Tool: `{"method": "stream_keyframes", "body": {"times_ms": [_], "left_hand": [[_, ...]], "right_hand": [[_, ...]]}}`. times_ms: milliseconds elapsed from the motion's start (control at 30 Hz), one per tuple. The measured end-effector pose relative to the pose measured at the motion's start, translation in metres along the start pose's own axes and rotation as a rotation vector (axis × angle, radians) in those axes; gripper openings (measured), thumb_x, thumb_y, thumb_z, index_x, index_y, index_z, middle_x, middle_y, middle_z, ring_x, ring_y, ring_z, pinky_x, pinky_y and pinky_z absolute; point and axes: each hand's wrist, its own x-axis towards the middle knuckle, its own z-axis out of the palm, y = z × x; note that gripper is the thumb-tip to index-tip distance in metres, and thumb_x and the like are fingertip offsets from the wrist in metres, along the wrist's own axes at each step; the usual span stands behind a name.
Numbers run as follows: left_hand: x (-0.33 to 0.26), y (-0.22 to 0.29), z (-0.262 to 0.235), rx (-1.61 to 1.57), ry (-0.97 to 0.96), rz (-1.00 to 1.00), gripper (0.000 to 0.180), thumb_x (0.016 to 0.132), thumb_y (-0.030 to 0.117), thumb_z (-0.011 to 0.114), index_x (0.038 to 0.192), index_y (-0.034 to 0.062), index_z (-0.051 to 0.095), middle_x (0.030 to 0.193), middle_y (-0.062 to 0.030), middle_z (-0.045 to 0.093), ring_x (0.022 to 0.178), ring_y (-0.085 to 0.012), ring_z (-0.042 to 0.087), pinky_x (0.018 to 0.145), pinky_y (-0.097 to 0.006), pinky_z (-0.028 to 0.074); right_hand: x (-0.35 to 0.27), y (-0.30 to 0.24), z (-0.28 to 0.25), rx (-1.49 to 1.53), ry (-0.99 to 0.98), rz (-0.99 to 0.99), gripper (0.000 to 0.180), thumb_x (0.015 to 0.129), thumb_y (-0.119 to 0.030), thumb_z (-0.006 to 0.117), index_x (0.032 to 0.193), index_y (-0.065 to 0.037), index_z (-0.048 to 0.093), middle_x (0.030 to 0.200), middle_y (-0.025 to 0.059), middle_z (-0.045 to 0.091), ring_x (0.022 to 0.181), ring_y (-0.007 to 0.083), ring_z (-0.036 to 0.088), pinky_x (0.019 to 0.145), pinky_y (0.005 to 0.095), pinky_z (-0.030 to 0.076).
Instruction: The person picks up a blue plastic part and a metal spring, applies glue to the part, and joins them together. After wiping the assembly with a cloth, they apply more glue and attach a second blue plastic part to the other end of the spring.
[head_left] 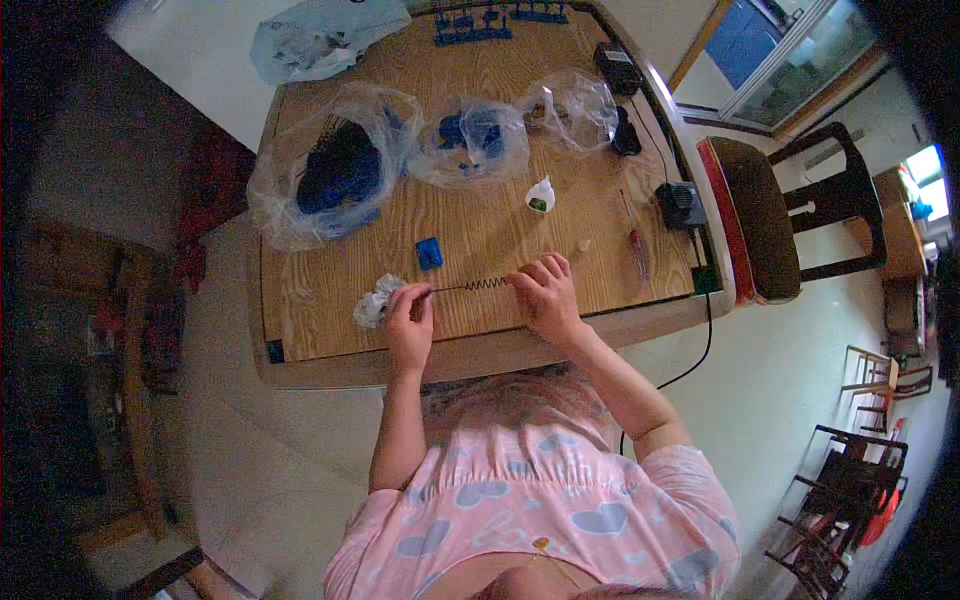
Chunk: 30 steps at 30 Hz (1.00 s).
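A thin dark coil spring [487, 284] with a straight wire end is stretched level between my hands, just over the near part of the wooden table. My left hand [408, 312] pinches the straight end. The fingers of my right hand [543, 293] are closed on the coiled end. Beside my left hand lies a crumpled white tissue [375, 302]. A small blue plastic block [428, 253] rests a little beyond the wire. Farther off stands a small white container [540, 196] with something green in its opening.
Clear plastic bags hold dark and blue parts: a large bag [385, 110], a middle bag [515, 165] and one at right [590, 95]. A screwdriver [634, 238] lies at right, near a black power adapter [681, 205] with a cable. Blue racks [473, 28] stand at the far edge.
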Motion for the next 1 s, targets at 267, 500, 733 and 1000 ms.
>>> {"method": "stream_keyframes", "body": {"times_ms": [267,500,733,1000], "left_hand": [[-0.002,-0.012,0.004,0.063,0.013,0.090,0.013,0.077,0.000,0.062,0.090,0.0026,0.060,0.093,-0.0103,0.060,0.089,-0.0282,0.059,0.079,-0.035,0.048],[-0.003,-0.005,0.007,0.203,0.001,0.210,0.015,0.076,-0.001,0.063,0.091,0.0030,0.061,0.088,-0.0100,0.058,0.088,-0.0293,0.057,0.077,-0.038,0.047],[-0.005,0.009,0.014,0.329,-0.060,0.357,0.029,0.073,0.001,0.066,0.100,0.0092,0.061,0.089,-0.0077,0.058,0.092,-0.0268,0.054,0.084,-0.042,0.042],[0.006,0.024,0.009,0.251,0.024,0.361,0.042,0.072,0.004,0.068,0.112,0.0129,0.058,0.108,-0.0097,0.057,0.106,-0.0288,0.051,0.092,-0.046,0.037]], "right_hand": [[0.000,0.002,0.002,-0.010,-0.015,-0.007,0.037,0.060,-0.009,0.062,0.096,-0.010,0.059,0.092,0.0078,0.055,0.093,0.0299,0.050,0.091,0.0455,0.036],[0.000,0.002,0.002,-0.003,0.026,-0.031,0.027,0.065,-0.006,0.063,0.092,-0.010,0.062,0.085,0.0052,0.056,0.086,0.0262,0.052,0.084,0.0409,0.038],[0.003,-0.003,-0.003,0.037,-0.046,-0.064,0.027,0.067,-0.006,0.062,0.095,-0.010,0.062,0.088,0.0050,0.058,0.087,0.0253,0.053,0.084,0.0404,0.038],[-0.001,0.001,-0.001,0.008,0.143,0.108,0.022,0.072,-0.005,0.060,0.093,-0.010,0.062,0.086,0.0052,0.058,0.086,0.0254,0.054,0.081,0.0398,0.039]]}}
